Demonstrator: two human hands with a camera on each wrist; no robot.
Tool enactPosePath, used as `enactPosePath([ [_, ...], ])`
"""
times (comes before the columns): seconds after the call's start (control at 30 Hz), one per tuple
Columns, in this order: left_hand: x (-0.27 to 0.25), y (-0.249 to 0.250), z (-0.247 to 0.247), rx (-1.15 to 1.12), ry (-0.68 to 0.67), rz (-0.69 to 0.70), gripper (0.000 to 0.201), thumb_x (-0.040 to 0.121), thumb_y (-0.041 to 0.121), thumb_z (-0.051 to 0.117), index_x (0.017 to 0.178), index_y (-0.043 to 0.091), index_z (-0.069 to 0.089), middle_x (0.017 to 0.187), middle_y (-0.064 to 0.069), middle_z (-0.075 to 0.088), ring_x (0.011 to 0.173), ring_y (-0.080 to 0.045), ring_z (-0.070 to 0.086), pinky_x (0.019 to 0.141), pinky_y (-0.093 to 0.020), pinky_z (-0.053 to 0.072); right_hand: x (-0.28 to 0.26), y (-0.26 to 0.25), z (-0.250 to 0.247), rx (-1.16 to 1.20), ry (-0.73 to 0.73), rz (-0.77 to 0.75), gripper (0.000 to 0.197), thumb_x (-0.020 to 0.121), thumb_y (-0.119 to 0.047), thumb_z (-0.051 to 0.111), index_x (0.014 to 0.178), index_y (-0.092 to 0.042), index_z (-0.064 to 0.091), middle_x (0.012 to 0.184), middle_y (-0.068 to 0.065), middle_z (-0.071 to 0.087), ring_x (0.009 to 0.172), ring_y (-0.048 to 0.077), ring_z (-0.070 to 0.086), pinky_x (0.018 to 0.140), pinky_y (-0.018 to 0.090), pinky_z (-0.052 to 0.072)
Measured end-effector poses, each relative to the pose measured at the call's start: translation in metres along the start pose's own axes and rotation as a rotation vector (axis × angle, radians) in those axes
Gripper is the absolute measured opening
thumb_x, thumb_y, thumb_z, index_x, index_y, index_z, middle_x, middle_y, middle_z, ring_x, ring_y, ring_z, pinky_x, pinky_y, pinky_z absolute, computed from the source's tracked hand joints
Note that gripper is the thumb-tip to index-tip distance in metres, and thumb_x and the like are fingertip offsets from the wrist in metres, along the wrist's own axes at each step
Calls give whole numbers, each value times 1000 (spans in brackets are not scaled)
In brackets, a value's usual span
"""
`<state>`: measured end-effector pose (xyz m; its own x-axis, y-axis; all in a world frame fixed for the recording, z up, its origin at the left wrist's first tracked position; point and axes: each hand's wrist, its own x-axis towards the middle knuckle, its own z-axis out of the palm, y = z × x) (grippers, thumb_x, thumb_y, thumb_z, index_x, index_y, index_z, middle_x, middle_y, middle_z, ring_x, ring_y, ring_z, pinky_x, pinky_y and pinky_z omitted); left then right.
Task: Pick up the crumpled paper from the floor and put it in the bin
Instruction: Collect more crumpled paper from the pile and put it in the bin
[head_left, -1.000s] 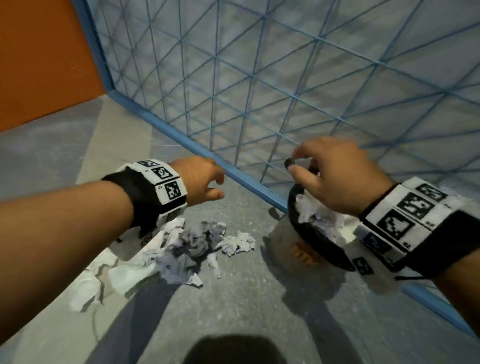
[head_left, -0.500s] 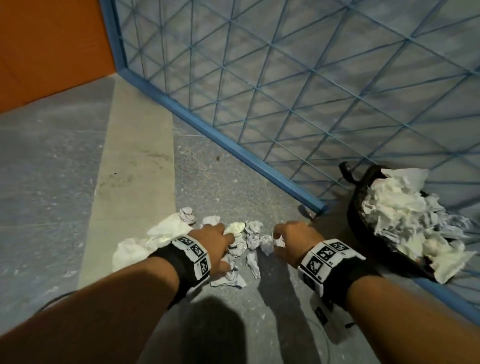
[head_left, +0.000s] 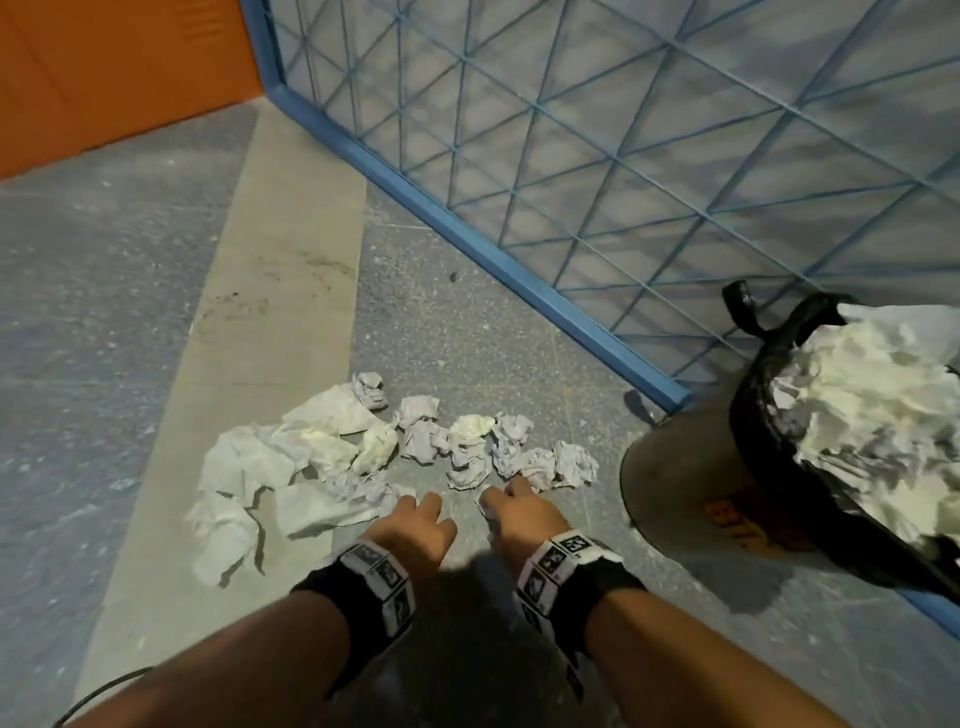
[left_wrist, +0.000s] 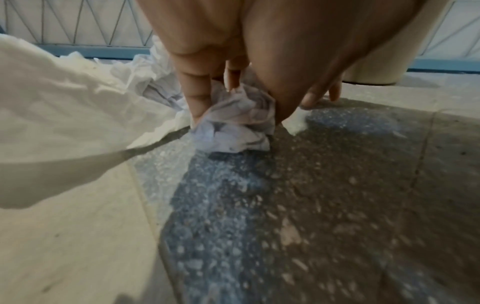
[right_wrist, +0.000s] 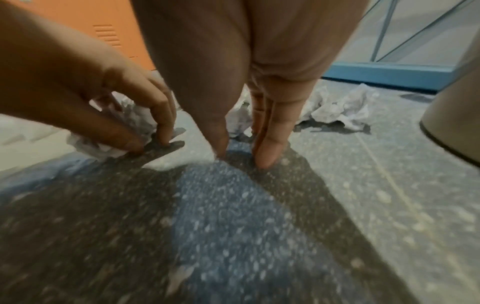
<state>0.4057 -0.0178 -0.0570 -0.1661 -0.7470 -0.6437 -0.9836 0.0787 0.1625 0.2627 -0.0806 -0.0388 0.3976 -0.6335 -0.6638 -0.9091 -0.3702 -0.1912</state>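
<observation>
Several crumpled paper balls (head_left: 467, 441) lie in a heap on the grey floor, left of the bin (head_left: 675, 493). The bin has a black liner (head_left: 753, 415) and is heaped with white paper (head_left: 857, 405). My left hand (head_left: 415, 506) is down at the heap's near edge. In the left wrist view, the left hand (left_wrist: 239, 117) pinches one crumpled paper ball (left_wrist: 233, 131) between thumb and fingers, resting on the floor. My right hand (head_left: 498, 496) is beside it; its straight fingers (right_wrist: 267, 148) touch the floor and hold nothing.
A blue metal mesh fence (head_left: 571, 156) runs diagonally behind the heap and the bin. Larger flattened white sheets (head_left: 270, 467) lie left of the balls. An orange wall (head_left: 104, 78) stands far left. A dark cable (head_left: 104, 691) lies near my left arm.
Both hands came down from bin height to the floor at the paper heap. My left hand now pinches a paper ball; the right hand left the bin and touches the floor.
</observation>
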Motion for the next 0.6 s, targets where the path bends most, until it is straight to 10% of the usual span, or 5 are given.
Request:
enactPosePath([
  [0.43, -10, 18, -102, -72, 219, 173, 22, 95, 32, 44, 107, 21, 59, 108, -3, 62, 103, -23, 58, 87, -32, 46, -68, 38, -68, -99, 120, -139, 23, 88, -23, 55, 109, -13, 55, 113, 12, 57, 105, 34, 58, 82, 35, 47],
  [0.6, -34, 50, -220, -122, 588, 297, 19, 93, 30, 51, 104, 22, 64, 99, -2, 69, 92, -23, 64, 81, -34, 50, -134, 23, -139, -158, 117, -263, 14, 89, -20, 54, 100, -11, 56, 102, 14, 60, 96, 32, 60, 70, 30, 41],
])
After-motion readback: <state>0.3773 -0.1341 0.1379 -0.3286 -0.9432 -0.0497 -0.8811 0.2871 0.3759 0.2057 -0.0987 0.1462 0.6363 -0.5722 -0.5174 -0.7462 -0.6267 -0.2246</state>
